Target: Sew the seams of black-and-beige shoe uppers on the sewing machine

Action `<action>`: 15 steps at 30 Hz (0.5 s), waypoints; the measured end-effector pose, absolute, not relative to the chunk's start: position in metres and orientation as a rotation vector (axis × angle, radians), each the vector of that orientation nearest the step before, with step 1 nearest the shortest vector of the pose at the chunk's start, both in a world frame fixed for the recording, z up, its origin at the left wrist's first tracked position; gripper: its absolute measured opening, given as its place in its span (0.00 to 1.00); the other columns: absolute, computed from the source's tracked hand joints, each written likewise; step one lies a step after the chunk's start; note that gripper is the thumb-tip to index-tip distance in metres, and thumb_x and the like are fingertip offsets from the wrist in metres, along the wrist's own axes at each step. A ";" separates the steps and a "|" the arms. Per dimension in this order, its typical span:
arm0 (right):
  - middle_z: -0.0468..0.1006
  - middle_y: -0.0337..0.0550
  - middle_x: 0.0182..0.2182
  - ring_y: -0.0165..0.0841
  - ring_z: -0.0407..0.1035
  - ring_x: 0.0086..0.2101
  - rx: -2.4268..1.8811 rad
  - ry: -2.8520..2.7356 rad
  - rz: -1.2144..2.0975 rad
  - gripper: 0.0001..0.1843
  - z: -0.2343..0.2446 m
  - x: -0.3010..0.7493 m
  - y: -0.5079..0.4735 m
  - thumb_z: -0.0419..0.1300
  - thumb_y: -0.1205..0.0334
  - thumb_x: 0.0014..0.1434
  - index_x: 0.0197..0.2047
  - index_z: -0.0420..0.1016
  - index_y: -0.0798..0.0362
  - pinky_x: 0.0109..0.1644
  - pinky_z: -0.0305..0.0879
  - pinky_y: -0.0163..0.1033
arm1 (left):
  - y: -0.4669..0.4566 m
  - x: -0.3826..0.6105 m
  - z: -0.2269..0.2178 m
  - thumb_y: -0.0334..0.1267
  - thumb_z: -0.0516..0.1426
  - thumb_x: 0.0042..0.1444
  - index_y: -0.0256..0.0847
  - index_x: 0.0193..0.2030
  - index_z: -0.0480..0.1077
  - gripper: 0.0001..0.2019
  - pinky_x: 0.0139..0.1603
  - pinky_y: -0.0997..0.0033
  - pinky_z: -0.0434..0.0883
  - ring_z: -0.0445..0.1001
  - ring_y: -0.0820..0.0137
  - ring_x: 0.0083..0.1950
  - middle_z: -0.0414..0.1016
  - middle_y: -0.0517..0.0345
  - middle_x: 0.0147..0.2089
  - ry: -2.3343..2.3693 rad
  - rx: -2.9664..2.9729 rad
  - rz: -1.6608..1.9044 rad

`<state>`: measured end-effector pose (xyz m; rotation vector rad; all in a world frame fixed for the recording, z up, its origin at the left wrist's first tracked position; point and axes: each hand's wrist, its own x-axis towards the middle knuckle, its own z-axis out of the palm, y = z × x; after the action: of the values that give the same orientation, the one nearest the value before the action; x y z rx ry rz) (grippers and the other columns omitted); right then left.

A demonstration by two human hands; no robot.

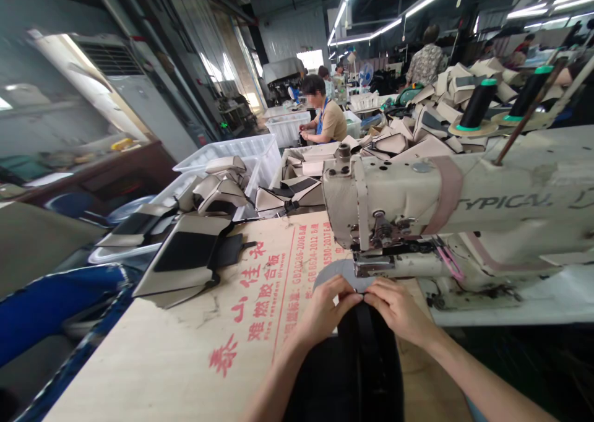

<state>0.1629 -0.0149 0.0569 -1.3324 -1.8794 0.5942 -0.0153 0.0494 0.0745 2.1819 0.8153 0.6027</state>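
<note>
My left hand [325, 307] and my right hand [396, 304] meet at the edge of a black and grey fabric piece [346, 372], thumbs close together. Both hands are closed in a pinch on its edge. The grey part [342, 272] lies flat beyond my fingers, by the needle end of a sewing machine [394, 193]. Toward me hangs the black part, with a strip running down its length. Where the needle meets the cloth is hidden from this angle.
Left of my hands, a beige and black sewn piece [185, 255] rests on the plywood tabletop [153, 360]. White plastic crates [264, 153] hold similar pieces. Black thread cones [477, 105] stand behind the machine. A blue-lined bin [60, 298] is at left. A co-worker [331, 120] sits ahead.
</note>
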 end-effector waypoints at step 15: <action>0.70 0.40 0.28 0.31 0.63 0.32 -1.256 -1.825 0.526 0.13 0.051 0.156 -0.015 0.50 0.59 0.63 0.31 0.70 0.54 0.38 0.56 0.35 | 0.062 -0.034 0.117 0.21 0.50 0.43 0.39 0.39 0.73 0.18 0.37 0.74 0.67 0.73 0.65 0.39 0.77 0.54 0.39 0.676 2.563 -0.230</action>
<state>0.1557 -0.0152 0.0515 -1.2557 -1.8248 0.5255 -0.0343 0.0617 0.1168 2.5628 0.6764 -0.2297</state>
